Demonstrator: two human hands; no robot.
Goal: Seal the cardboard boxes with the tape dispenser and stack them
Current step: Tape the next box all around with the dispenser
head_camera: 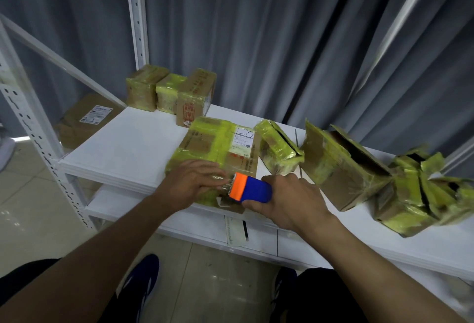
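Cardboard box (205,143) bears illegible white label (242,143); right hand (289,199) grips tape dispenser (252,189).

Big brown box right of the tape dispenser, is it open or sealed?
Open: the brown box has its top flaps standing up, with a dark gap visible between them.

Parcel packing room, white slotted metal shelving (38,127), taped cardboard boxes (169,91), shipping labels (242,143), grey curtain (269,40)
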